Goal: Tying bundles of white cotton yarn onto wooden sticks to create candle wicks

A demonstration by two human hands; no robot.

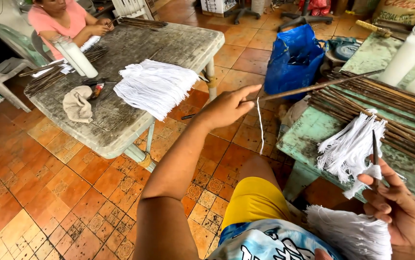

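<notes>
My left hand (226, 108) is stretched out in front, pinching a long thin brown stick (313, 87) that points right over the green table (304, 137). A white string (260, 120) hangs down from those fingers. My right hand (400, 216) at the lower right grips a short dark stick (374, 149) held upright, with white string wound around it just above the fingers. A bundle of white strings (344, 149) lies on the green table beside that hand. Another white bundle (352, 233) rests on my lap.
A pile of brown sticks (390, 113) and white candles (409, 53) lie on the green table. Left, a grey table (116, 125) carries a white string bundle (154, 86), a cloth (77, 103) and a candle (75, 55). A person in pink (63, 19) sits there. A blue bag (294, 60) stands on the floor.
</notes>
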